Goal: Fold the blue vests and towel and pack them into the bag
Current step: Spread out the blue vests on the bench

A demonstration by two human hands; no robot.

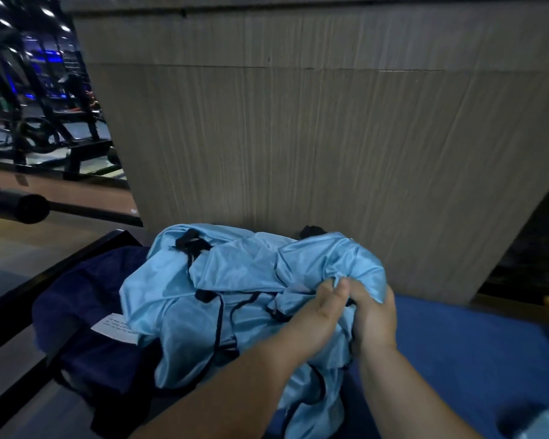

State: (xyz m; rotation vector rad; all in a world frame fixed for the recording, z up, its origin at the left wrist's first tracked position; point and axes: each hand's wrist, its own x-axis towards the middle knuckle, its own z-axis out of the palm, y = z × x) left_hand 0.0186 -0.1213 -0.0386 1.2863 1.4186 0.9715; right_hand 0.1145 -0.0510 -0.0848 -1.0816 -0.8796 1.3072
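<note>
Left hand point(325, 301) and right hand point(373, 315) are close together, each clutching a bunch of the vests point(171, 296) at the heap's right end. The heap is crumpled against a ribbed beige wall panel point(330, 137). It lies partly over a navy cloth point(86, 299) with a white label; towel or bag, cannot tell. A blue mat point(473, 350) is on the right. The fabric looks thin, shiny, limp, probably light and slippery, with black trim point(217, 321). Best taken at shoulder straps or hem corners.

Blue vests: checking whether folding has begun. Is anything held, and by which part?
Yes: the left hand and right hand, side by side, both grip a bunched fold of the light blue vests at the pile's right edge.
</note>
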